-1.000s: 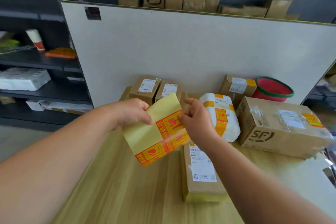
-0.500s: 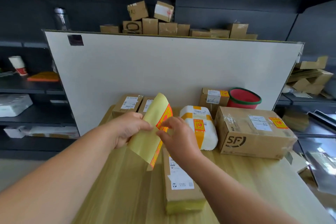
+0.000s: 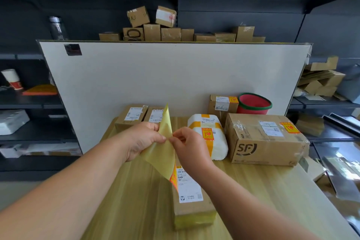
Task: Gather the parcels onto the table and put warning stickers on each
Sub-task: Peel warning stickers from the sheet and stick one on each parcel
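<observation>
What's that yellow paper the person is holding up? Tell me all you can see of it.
It is a sticker sheet: thin, pale yellow, waxy-looking backing paper, held upright and almost edge-on, one corner pointing up. Orange-red warning stickers show only along its lower edge. The left hand grips one side; the right hand pinches its edge mid-height. It hangs over a long brown parcel.

Wood table (image 3: 136, 200): long parcel (image 3: 192, 206) centre frame, two small boxes (image 3: 131, 117) behind it, foam parcel (image 3: 213, 122) and SF box (image 3: 266, 142) right, small labelled box (image 3: 222, 103) and red basin (image 3: 253, 104) behind.
</observation>
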Motion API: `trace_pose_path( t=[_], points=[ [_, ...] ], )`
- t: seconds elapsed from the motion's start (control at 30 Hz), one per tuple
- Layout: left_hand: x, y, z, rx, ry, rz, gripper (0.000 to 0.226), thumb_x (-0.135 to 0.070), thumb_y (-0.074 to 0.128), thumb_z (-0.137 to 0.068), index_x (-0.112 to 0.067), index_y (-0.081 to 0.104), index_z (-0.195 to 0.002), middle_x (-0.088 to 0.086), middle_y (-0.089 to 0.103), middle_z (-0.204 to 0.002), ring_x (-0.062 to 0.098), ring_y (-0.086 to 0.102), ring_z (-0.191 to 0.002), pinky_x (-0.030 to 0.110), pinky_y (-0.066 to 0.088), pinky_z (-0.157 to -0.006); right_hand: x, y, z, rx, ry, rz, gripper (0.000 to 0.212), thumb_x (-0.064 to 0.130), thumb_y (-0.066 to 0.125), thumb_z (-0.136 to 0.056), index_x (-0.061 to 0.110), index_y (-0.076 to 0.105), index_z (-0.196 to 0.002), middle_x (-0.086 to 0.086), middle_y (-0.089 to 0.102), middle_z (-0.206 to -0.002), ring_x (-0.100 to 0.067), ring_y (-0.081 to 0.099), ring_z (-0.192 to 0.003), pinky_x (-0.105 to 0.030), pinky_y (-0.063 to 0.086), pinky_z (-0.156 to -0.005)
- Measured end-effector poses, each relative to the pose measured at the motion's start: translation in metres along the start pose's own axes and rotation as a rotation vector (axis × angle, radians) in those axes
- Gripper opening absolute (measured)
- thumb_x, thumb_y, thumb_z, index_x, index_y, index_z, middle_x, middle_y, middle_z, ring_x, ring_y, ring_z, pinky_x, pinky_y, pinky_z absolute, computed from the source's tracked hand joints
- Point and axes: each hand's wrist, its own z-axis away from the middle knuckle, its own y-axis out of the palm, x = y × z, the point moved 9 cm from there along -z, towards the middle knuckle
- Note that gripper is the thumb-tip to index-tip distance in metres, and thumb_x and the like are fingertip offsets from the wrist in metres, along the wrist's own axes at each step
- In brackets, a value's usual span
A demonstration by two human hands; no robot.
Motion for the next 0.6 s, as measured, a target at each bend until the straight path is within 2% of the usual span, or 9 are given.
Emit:
trace_pose_path(
  t=[0.2,0.43,0.6],
  points=[
    [0.005,-0.002,0.008,-0.027,0.004,-0.009,0.017,0.005,0.055,-0.089,-0.007,0.066,-0.087,0.014,0.071,-0.079,0.029,0.067,-0.073,0.042,0.055,-0.078,-0.005,0.005,0.002,0.055,0.034,-0.08,0.01,0.022,0.056,-0.095,0.018,0.065,-0.092,0.01,0.056,-0.07,-0.004,0.048,-0.061,-0.02,0.039,-0.056],
    [0.017,-0.007,0.016,-0.093,-0.014,-0.023,0.015,0.003,0.057,-0.089,-0.008,0.067,-0.093,0.016,0.072,-0.09,0.032,0.068,-0.081,0.047,0.055,-0.083,-0.009,0.008,0.006,0.095,0.036,-0.048,0.014,0.022,0.052,-0.095,0.016,0.06,-0.085,0.006,0.053,-0.065,-0.008,0.044,-0.057,-0.024,0.038,-0.053],
    [0.029,-0.026,0.018,-0.245,-0.034,-0.086,0.012,0.0,0.059,-0.086,-0.011,0.062,-0.084,0.014,0.069,-0.09,0.032,0.066,-0.085,0.043,0.055,-0.079,-0.016,0.011,0.004,0.102,0.047,-0.008,0.014,0.019,0.049,-0.093,0.014,0.059,-0.085,0.006,0.051,-0.063,-0.009,0.043,-0.055,-0.025,0.033,-0.05]
  ],
)
